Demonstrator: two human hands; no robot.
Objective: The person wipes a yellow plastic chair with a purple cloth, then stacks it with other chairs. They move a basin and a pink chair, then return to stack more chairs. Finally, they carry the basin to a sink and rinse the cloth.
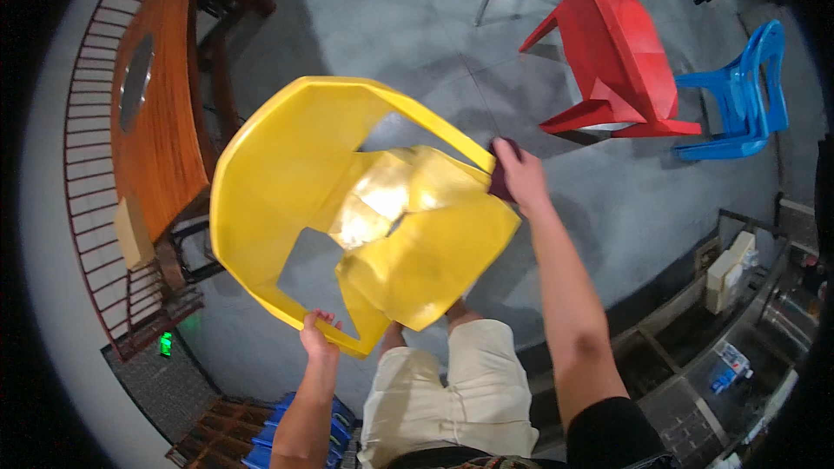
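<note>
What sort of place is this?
Perhaps a casual eatery or a similar seating area, though the picture doesn't settle it. The clues are a wooden table with a round inset at the left, a red chair and a blue chair at the upper right, and the handheld yellow chair.

We have an armchair (369,208) between our left hand (320,339) and right hand (526,175), before our legs; a cloth (500,175) sits between right hand and armchair; left of it stands a table (165,165), a disc (136,82) on its top; ahead to our right, a second armchair (634,35) stands on the floor (408,35), another chair (734,95) just right of it.
</note>
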